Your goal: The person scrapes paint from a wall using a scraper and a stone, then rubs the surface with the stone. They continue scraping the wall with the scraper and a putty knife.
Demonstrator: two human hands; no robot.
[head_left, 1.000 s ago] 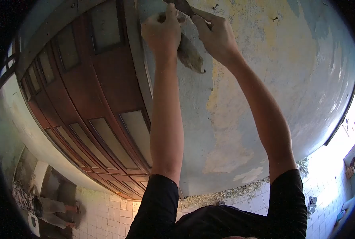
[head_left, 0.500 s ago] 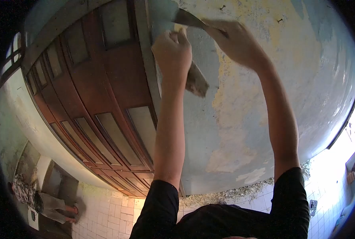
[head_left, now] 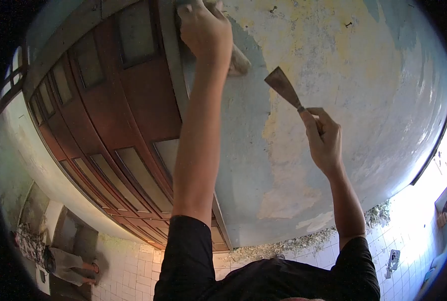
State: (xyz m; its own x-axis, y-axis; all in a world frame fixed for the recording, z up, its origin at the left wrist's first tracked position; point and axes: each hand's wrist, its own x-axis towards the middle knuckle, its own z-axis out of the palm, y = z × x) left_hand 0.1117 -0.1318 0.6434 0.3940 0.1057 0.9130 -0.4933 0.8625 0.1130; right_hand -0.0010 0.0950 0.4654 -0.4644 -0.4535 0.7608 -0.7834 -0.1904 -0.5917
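My left hand (head_left: 208, 32) is raised high against the wall beside the door frame, fingers closed round a pale, elongated block-like tool (head_left: 239, 62). One blunt end of it sticks out below and right of my wrist; the rest is hidden behind the hand, so I cannot tell its exact kind. My right hand (head_left: 325, 143) grips a putty knife (head_left: 283, 86) by its handle. The knife's flat, flared blade points up and left, over the edge between blue-grey and yellowish patches on the wall (head_left: 304, 165).
Brown panelled doors (head_left: 128, 120) with inset panes fill the left. Two nails (head_left: 348, 25) stick out of the wall higher up. Paint flakes (head_left: 304, 241) lie along the wall's foot on the tiled floor (head_left: 128, 261). Another person (head_left: 58, 261) stands at the far lower left.
My right hand has moved down and right with the putty knife, away from my left hand. My left hand has gone up and slightly left with its tool.
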